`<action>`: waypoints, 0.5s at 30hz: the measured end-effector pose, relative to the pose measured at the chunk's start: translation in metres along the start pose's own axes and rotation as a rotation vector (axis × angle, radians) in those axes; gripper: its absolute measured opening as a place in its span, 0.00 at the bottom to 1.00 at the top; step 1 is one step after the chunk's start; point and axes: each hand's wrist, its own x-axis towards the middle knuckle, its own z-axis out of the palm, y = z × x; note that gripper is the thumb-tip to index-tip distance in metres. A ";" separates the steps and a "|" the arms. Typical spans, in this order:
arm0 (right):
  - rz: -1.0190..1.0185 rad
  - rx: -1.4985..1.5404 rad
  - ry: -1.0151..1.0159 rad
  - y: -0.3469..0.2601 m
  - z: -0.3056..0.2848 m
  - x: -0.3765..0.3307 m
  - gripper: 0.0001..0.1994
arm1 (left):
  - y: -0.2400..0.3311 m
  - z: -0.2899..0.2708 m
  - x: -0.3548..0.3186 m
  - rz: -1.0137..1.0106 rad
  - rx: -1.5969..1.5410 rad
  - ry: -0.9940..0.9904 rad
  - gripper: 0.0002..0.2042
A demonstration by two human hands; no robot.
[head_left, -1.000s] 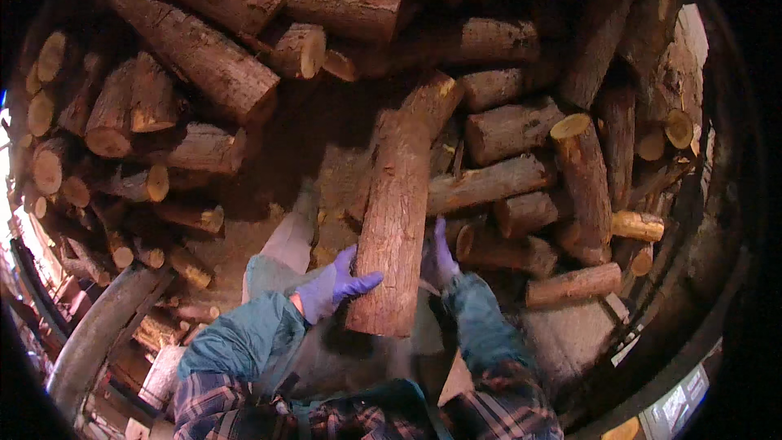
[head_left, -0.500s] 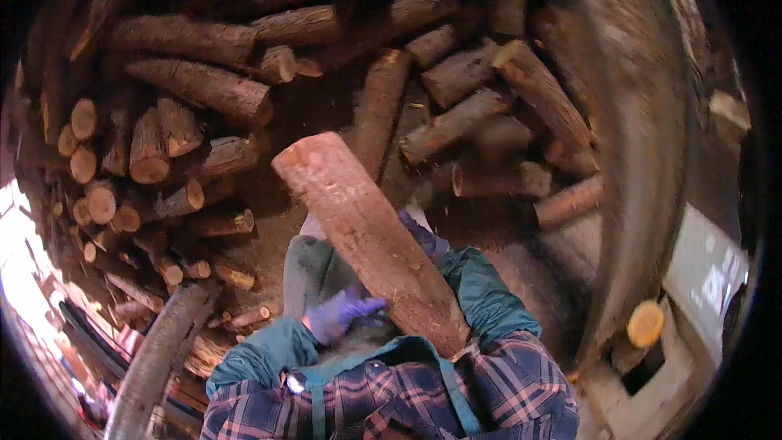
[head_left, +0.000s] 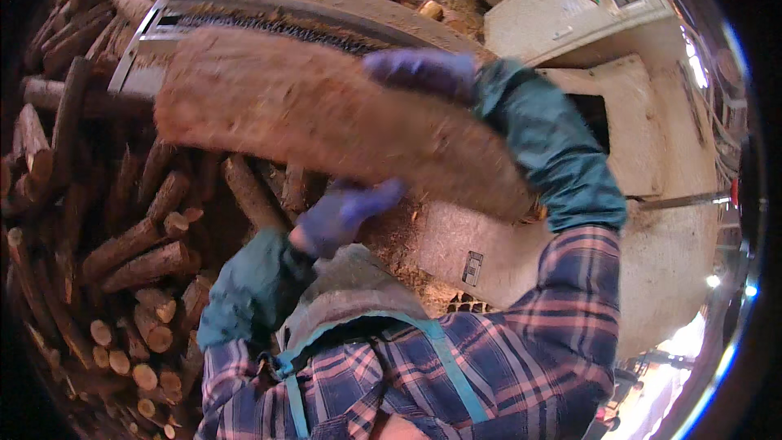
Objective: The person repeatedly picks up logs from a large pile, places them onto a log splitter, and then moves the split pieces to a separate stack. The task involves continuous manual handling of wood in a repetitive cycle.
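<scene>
A thick reddish-brown log [head_left: 301, 106] is held crosswise before my chest, its near end at my right arm and its far end toward the left. My right hand [head_left: 419, 73], in a purple glove, wraps over its far side. From below, my left hand [head_left: 346, 216], also purple-gloved and a little blurred, supports its near side; part of the fingers is under the log. Just behind the log lies a long metal trough [head_left: 326, 4] with a dark chain running along it, partly covered by the log.
At the right stands a pale machine housing [head_left: 652, 244] with a square dark opening [head_left: 590, 118]. A light control cabinet [head_left: 546, 12] is beyond it. Piled logs [head_left: 147, 269] fill the left side. Wood debris [head_left: 399, 244] lies under the log.
I have turned from the log pile toward the machine. The log has been raised and swung from slanting forward to nearly crosswise, with both hands still on it.
</scene>
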 end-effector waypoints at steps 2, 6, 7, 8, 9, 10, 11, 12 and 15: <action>-0.244 -0.518 0.094 0.013 -0.105 -0.054 0.26 | -0.007 0.042 0.069 0.017 -0.152 -0.108 0.19; -0.117 -0.554 0.747 0.066 -0.149 -0.096 0.24 | -0.009 0.082 0.130 -0.280 -0.424 -0.049 0.20; -0.241 -0.779 1.028 0.117 -0.159 -0.095 0.20 | -0.039 0.080 0.133 -0.292 -0.414 -0.099 0.21; -0.357 -1.020 1.305 0.150 -0.168 -0.101 0.17 | -0.056 0.082 0.134 -0.298 -0.413 -0.154 0.21; -0.116 -1.058 1.576 0.149 -0.166 -0.098 0.14 | -0.065 0.092 0.118 -0.289 -0.331 -0.082 0.21; -0.148 -1.063 1.573 0.154 -0.177 -0.120 0.14 | -0.080 0.092 0.097 -0.470 -0.337 -0.044 0.21; -0.211 -1.045 1.576 0.156 -0.184 -0.123 0.14 | -0.089 0.083 0.075 -0.637 -0.350 0.024 0.21; -0.258 -1.024 1.532 0.162 -0.176 -0.116 0.15 | -0.103 0.056 0.046 -0.686 -0.431 0.069 0.22; -0.323 -1.110 1.677 0.161 -0.163 -0.104 0.16 | -0.173 0.003 -0.050 -0.842 -0.382 0.415 0.15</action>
